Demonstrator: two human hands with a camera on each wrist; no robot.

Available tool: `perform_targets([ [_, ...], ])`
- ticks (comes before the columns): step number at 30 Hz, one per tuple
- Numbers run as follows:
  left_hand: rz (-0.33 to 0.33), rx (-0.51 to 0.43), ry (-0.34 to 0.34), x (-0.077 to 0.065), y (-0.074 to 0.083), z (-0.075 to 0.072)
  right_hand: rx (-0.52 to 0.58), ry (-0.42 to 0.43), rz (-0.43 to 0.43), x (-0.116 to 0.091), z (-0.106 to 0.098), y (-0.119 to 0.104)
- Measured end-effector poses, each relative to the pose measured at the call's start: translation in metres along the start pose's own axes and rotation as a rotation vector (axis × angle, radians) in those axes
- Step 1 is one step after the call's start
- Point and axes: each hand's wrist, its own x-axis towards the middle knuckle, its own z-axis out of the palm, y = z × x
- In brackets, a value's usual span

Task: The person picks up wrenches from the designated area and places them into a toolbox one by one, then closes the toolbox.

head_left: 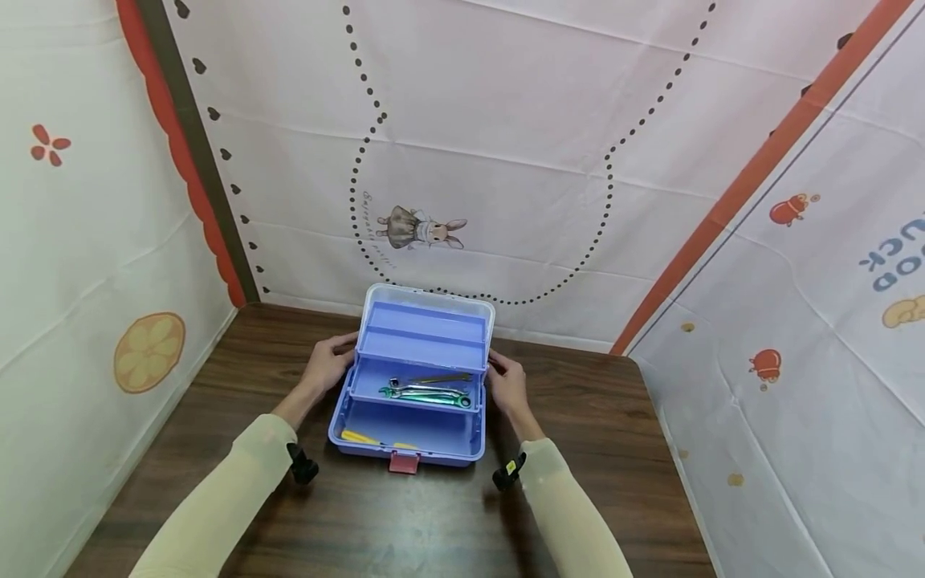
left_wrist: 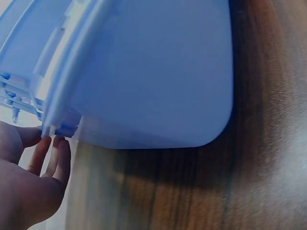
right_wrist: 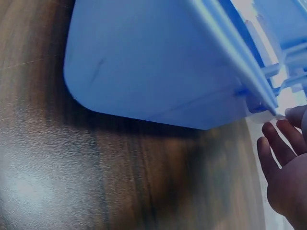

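A blue plastic toolbox (head_left: 405, 457) stands on the table with its lid (head_left: 426, 321) raised and leaning back. In its lifted upper tray (head_left: 368, 385) lie several wrenches (head_left: 429, 393), silver and green. Yellow-handled tools (head_left: 359, 437) lie in the lower compartment, partly hidden by its front wall. My left hand (head_left: 328, 365) grips the rear left corner near the hinge, its thumb and fingers (left_wrist: 62, 160) on either side of the edge. At the rear right corner my right hand (head_left: 508, 385) pinches the edge, with thumb and fingers (right_wrist: 280, 143) close together.
The dark wooden table (head_left: 578, 457) extends around the toolbox. Behind it hangs a white printed cloth (head_left: 499, 217), with more cloth walls at left (head_left: 72, 265) and right (head_left: 831, 281). A pink latch (head_left: 403, 463) hangs at the toolbox's front.
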Motion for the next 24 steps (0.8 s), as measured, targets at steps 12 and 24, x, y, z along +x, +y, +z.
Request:
perform_targets([
  [12, 0.082, 0.188, 0.088, -0.003, 0.015, -0.010, 0.277, -0.021, 0.025, -0.004, -0.010, -0.015],
  [24, 0.060, 0.106, -0.129, -0.015, 0.040, -0.035, 0.281, -0.161, 0.019, -0.008, -0.033, -0.045],
])
